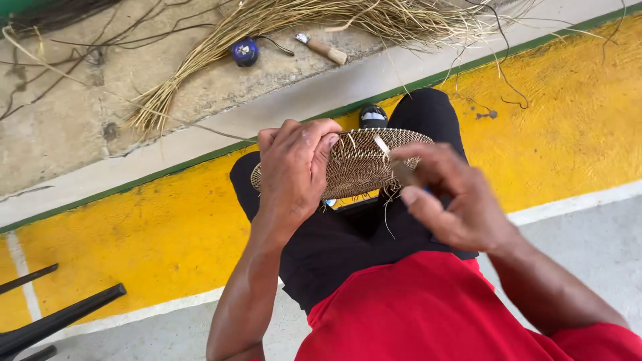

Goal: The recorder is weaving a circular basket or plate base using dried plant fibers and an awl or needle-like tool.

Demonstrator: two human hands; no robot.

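Note:
A round woven basket base (358, 164) of brown fibre rests above my lap, tilted toward me. My left hand (294, 167) grips its left rim, fingers curled over the top edge. At the right rim, my right hand (448, 197) pinches a thin pale strand (382, 146) together with a small dark tool whose shape is blurred. Loose fibre ends hang below the basket. I sit in black trousers and a red shirt.
A bundle of dry straw (281, 27) lies on the concrete ahead, with a blue tape measure (245, 51) and a wooden-handled knife (323, 48) beside it. A yellow painted floor band (154, 227) runs under my legs. Black chair legs (53, 317) stand at lower left.

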